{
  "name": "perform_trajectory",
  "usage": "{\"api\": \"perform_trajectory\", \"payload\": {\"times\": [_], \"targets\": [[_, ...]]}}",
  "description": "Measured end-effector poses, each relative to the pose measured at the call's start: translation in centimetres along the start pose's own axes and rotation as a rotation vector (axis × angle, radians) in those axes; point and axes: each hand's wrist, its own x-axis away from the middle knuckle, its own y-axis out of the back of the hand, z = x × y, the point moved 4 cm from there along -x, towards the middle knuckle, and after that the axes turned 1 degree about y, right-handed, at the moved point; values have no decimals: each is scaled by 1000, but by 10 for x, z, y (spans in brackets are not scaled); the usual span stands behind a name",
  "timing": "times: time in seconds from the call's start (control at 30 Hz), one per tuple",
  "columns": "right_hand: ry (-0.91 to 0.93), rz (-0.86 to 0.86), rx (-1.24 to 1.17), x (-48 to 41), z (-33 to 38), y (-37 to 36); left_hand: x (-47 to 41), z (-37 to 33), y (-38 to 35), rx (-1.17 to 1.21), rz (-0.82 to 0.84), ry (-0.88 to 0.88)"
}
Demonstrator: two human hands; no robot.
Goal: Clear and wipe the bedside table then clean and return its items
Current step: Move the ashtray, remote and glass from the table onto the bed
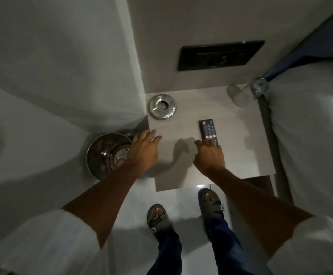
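The pale bedside table (183, 116) stands in a wall corner beside the bed. On it lie a black remote control (208, 129), a round metal ashtray (162, 106) at the back left, a clear glass (238, 96) and a plastic bottle (259, 87) at the back right. My right hand (209, 154) rests its fingertips on the near end of the remote. My left hand (145, 149) hovers over the table's left edge, fingers spread, holding nothing.
A steel pedal bin (106, 155) sits on the floor just left of the table, under my left forearm. A white bed (310, 126) borders the right side. A black switch panel (219, 54) is on the wall. My sandalled feet stand on glossy tiles.
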Motion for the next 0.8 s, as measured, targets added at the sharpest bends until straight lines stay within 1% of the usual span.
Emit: {"api": "perform_trajectory", "payload": {"times": [0.1,0.23,0.4,0.5,0.57,0.63,0.73,0.8], "targets": [[-78,-1,-61,17,-38,-3,-18,-32,-2,-49,25,-114],[-116,20,-122,28,-64,-6,-29,-65,-6,-63,76,-142],[-67,28,-152,35,-63,7,-14,-83,-3,-42,114,-64],[-54,47,-186,38,-62,16,-8,-88,5,-77,76,-60],[-80,70,-208,35,-65,15,-20,-83,11,-110,40,-42],[-106,88,-236,30,-69,5,-40,-69,14,-123,20,15],[-119,98,-236,22,-71,-19,-77,-40,17,-23,-41,157],[-130,65,-226,18,-74,-35,-103,-24,13,30,-107,207]]}}
